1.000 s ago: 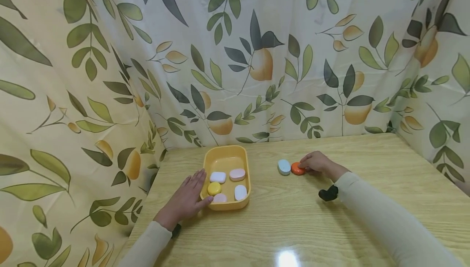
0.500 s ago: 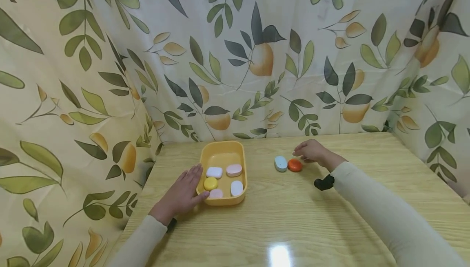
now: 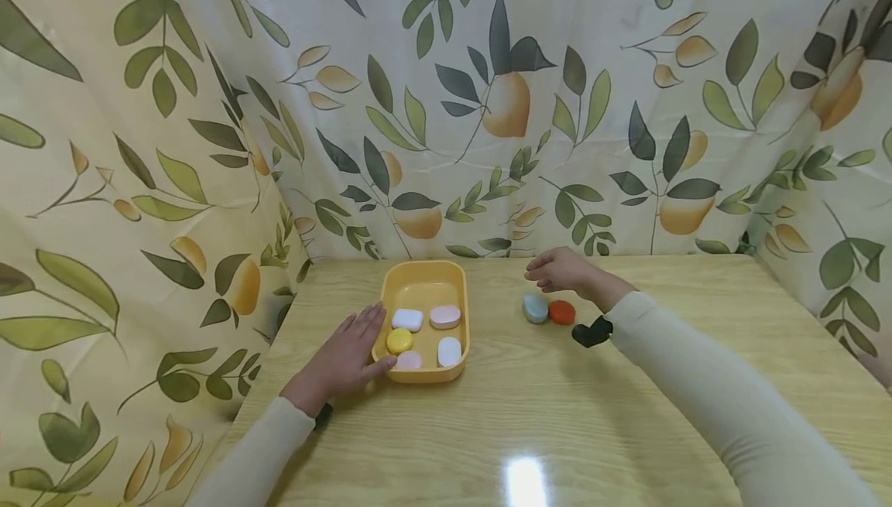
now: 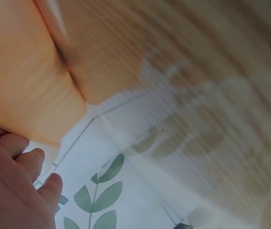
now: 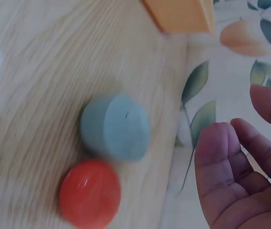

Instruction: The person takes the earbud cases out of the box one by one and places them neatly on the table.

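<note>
My left hand lies with straight fingers along the left wall of a yellow-orange tray, its thumb over the front-left corner. Inside sit a round yellow soap, a white soap, a pink soap, a pale soap and another pink soap. To the tray's right, a light-blue oval soap and a round red soap lie side by side on the table. Just behind and above them hovers my right hand, fingers loosely bent around nothing, as the right wrist view confirms.
The wood-grain table reaches back to a leaf-and-fruit patterned curtain, which also hangs along both sides. A dark wrist-worn device hangs under the right sleeve. Bare tabletop lies between the tray and the blue soap.
My right hand has let go of the red soap, risen and moved left over the blue soap. The left hand stays at the tray. The head view has shifted slightly.
</note>
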Tool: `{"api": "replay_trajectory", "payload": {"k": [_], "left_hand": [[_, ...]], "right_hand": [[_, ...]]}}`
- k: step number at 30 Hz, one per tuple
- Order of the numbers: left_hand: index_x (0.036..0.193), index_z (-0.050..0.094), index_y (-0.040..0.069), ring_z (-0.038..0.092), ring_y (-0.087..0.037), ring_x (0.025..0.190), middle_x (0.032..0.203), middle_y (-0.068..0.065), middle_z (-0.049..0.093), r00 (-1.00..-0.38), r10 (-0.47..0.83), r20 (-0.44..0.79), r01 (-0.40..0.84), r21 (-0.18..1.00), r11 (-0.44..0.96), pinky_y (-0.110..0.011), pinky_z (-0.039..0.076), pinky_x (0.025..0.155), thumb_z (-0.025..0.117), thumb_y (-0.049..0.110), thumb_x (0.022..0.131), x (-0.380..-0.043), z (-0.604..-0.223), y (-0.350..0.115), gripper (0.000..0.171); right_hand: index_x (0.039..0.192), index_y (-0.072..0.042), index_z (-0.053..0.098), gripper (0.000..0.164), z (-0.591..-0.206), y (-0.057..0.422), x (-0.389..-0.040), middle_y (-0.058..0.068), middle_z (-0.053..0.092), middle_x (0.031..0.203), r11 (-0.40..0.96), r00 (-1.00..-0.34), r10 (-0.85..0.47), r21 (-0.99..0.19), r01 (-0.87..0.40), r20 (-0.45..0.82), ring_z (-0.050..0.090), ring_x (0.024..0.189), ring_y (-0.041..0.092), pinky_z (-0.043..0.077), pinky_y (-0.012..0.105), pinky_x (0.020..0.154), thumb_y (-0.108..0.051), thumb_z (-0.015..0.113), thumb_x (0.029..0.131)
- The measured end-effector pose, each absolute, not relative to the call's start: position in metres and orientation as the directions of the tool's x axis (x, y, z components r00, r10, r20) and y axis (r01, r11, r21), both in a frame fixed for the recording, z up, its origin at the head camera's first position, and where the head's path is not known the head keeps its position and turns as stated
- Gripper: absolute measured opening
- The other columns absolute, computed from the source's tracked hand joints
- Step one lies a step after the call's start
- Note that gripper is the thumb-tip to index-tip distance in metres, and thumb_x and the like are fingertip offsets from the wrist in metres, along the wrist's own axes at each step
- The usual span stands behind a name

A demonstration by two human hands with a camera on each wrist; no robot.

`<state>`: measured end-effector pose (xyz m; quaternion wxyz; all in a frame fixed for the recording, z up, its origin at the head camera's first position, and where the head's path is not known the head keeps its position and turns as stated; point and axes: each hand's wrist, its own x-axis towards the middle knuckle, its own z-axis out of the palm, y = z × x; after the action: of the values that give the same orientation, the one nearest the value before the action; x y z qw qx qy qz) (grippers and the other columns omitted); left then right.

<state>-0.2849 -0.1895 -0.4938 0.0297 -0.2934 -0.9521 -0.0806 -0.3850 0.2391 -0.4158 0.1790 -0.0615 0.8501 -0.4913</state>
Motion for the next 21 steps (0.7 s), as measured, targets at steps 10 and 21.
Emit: {"api": "replay_trajectory", "payload": {"k": [10, 21], "left_hand": [[0.155, 0.014, 0.001, 0.010, -0.025, 0.147, 0.161, -0.011, 0.012, -0.822, 0.557, 0.116, 0.569, 0.137, 0.811, -0.045, 0.010, 0.117, 0.033, 0.067, 0.096, -0.282, -0.497, -0.192, 0.091], [0.155, 0.016, 0.001, 0.012, -0.026, 0.147, 0.161, -0.012, 0.013, -0.818, 0.559, 0.132, 0.574, 0.131, 0.808, -0.045, 0.010, 0.117, 0.033, 0.067, 0.096, -0.283, -0.495, -0.191, 0.090]], "right_hand": [[0.127, 0.012, 0.055, 0.042, -0.415, 0.193, -0.389, 0.018, 0.061, 0.116, 0.424, -0.902, -0.355, -0.902, 0.077, -0.244, 0.063, 0.091, 0.024, 0.055, 0.033, 0.082, -0.010, 0.065, 0.093], [0.129, 0.012, 0.054, 0.043, -0.418, 0.144, -0.382, 0.020, 0.061, 0.118, 0.362, -0.845, -0.468, -0.929, 0.082, -0.257, 0.064, 0.102, 0.031, 0.054, 0.036, 0.085, -0.009, 0.065, 0.093]]}}
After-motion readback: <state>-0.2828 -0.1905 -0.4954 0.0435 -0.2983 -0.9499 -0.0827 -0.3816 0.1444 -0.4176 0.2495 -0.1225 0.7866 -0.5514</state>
